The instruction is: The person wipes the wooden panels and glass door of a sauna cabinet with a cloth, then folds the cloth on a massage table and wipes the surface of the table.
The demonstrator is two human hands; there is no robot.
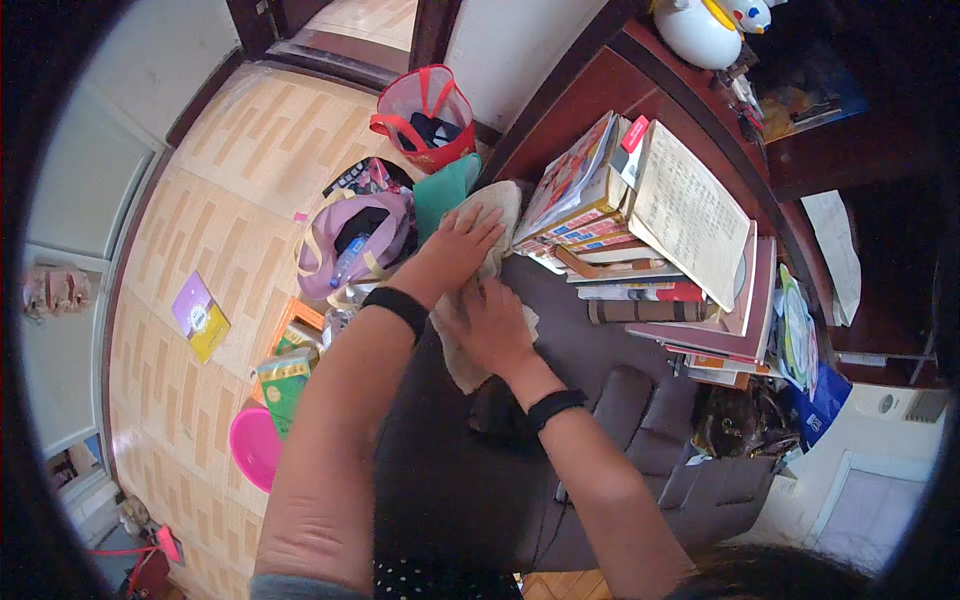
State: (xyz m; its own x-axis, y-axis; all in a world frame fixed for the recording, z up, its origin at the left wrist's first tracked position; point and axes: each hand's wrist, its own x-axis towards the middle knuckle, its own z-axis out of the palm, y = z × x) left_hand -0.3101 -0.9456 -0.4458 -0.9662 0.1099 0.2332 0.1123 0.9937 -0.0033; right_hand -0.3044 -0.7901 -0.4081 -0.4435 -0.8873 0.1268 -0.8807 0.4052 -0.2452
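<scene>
A beige cloth (502, 202) lies lengthwise on a dark brown leather couch (450, 465), its upper end beside a stack of books. My left hand (463, 244) rests flat on the upper part of the cloth, fingers extended and slightly apart. Lower down, my right hand (501, 326) has its fingers bent into the cloth and grips a fold near the middle. Both wrists wear black bands. The cloth's middle is partly hidden under my hands.
Stacked books (600, 217) and an open handwritten notebook (690, 210) stand at the right. On the floor to the left are a red-trimmed bag (450, 154), a lilac bag (319, 247), a pink basin (255, 448) and a purple-yellow booklet (201, 316). A brown handbag (739, 420) sits farther right.
</scene>
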